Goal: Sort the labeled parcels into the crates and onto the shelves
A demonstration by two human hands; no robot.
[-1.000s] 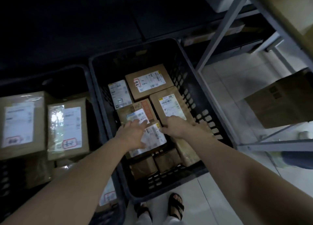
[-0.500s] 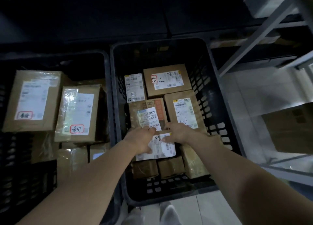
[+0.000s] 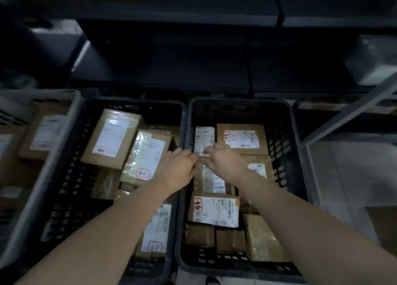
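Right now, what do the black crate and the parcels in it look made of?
Black crate: likely moulded plastic, matte, with slotted lattice walls. Parcel at its back right: brown cardboard, dull, with a white paper label. Front right parcel: seemingly wrapped in glossy tape, by its sheen.

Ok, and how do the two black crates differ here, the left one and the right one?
The left black crate holds a few large parcels, the right black crate many smaller ones. Parcels in the left crate lie tilted and overlapping; those in the right crate lie flat, side by side. The left hand and right hand reach into the right crate, not the left. Both are black, slotted, and hold brown labelled parcels.
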